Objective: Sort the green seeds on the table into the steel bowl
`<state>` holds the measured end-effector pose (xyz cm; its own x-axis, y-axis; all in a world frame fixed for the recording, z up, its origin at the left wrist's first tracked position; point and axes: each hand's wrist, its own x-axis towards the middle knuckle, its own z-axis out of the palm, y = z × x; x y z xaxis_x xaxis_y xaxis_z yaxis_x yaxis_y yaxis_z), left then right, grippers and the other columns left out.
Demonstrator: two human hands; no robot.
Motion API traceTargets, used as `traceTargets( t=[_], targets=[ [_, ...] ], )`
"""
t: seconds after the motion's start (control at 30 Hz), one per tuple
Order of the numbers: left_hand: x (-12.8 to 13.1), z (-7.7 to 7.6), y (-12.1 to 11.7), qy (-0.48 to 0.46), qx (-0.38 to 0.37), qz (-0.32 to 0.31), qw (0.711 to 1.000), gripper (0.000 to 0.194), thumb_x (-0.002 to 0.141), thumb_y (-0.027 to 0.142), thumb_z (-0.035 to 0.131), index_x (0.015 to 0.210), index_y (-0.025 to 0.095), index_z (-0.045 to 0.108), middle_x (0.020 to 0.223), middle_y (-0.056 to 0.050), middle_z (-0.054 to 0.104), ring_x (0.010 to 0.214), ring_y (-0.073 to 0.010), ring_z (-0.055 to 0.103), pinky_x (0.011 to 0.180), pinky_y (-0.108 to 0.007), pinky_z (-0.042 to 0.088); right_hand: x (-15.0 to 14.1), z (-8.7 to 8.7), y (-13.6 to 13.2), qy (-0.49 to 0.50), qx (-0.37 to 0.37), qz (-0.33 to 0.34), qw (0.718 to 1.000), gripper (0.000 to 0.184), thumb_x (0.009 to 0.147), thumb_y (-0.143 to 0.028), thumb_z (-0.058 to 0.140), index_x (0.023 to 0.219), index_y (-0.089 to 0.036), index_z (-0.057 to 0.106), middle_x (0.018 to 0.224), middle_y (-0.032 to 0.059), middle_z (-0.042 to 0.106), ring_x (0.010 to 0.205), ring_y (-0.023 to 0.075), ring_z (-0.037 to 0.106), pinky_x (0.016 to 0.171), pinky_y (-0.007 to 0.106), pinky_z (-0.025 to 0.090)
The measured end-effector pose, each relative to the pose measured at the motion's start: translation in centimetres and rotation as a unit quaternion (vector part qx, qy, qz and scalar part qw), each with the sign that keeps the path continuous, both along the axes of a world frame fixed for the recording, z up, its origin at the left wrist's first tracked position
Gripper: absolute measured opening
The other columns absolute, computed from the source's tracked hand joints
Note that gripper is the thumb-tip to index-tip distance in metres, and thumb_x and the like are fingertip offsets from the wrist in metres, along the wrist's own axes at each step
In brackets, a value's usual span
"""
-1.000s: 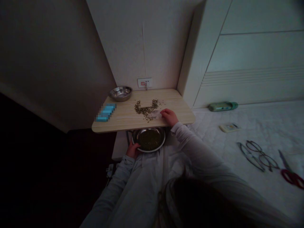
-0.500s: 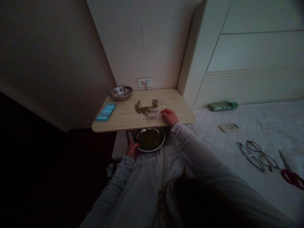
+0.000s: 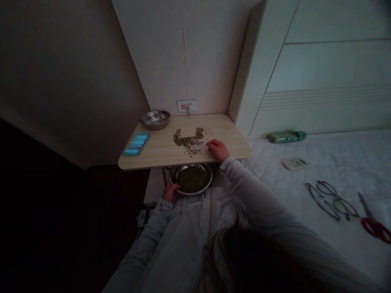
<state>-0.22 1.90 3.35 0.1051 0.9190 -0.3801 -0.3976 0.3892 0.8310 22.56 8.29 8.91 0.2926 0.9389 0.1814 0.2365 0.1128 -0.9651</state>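
Observation:
A metal bowl (image 3: 208,184) with many small green bits in it is held below the table's front edge. My left hand (image 3: 171,192) grips its left rim, thumb over the edge. On the wooden table (image 3: 159,152) lies a spread of small dark-green beans or seeds (image 3: 185,141). My right hand (image 3: 217,149) rests at the table's right front with its fingers pinched on a thin clear plastic piece (image 3: 200,147), whose exact kind I cannot tell. That piece lies over the right part of the seeds, some of which show through it.
Another metal bowl (image 3: 155,119) stands at the table's back left, with a blurred blue phone-like object (image 3: 136,144) in front. A wall socket (image 3: 186,106) is behind. On the bed to the right are a green bottle (image 3: 286,136), a small pale box (image 3: 295,163), glasses (image 3: 339,201) and red-handled scissors (image 3: 375,228).

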Motion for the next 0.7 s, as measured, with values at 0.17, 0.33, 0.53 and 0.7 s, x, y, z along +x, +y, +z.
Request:
traceTargets(
  t=[0.17,0.33,0.53,0.7],
  targets=[
    [-0.10,-0.42,0.14,-0.001,0.004,0.000,1.000,0.064,0.046,0.005,0.053,0.107,0.025,0.052,0.072,0.003,0.059,0.065,-0.0175,0.058,0.050,-0.029,0.049,-0.01,0.14,-0.11,-0.011,0.000,-0.002,1.000,0.014,0.060,-0.029,0.048,0.065,-0.018,0.056,0.051,-0.0052,0.052,0.055,0.0109,0.048,0.063,0.026,0.039],
    [-0.16,-0.62,0.16,-0.007,0.008,-0.003,1.000,0.063,0.047,0.004,0.053,0.107,0.025,0.052,0.073,0.002,0.060,0.064,-0.0169,0.058,0.050,-0.028,0.049,0.09,-0.13,0.02,0.000,0.005,0.003,1.000,0.015,0.060,-0.029,0.048,0.066,-0.018,0.056,0.053,-0.0049,0.051,0.056,0.0111,0.048,0.063,0.026,0.039],
    [-0.11,-0.55,0.11,-0.002,0.008,-0.002,1.000,0.064,0.047,0.003,0.053,0.107,0.025,0.052,0.075,0.002,0.059,0.067,-0.0178,0.058,0.050,-0.029,0.050,0.07,-0.32,0.05,-0.025,-0.001,0.019,1.000,0.015,0.061,-0.029,0.048,0.067,-0.019,0.056,0.053,-0.0047,0.052,0.056,0.0111,0.048,0.063,0.025,0.038],
    [-0.12,-0.72,0.15,-0.013,0.008,-0.002,1.000,0.063,0.047,0.003,0.053,0.106,0.025,0.052,0.077,0.002,0.060,0.066,-0.0173,0.058,0.052,-0.029,0.050,-0.11,-0.48,-0.09,-0.105,-0.003,0.025,0.994,0.016,0.064,-0.026,0.048,0.070,-0.018,0.060,0.055,-0.0037,0.054,0.057,0.0110,0.047,0.060,0.025,0.037]
  ],
)
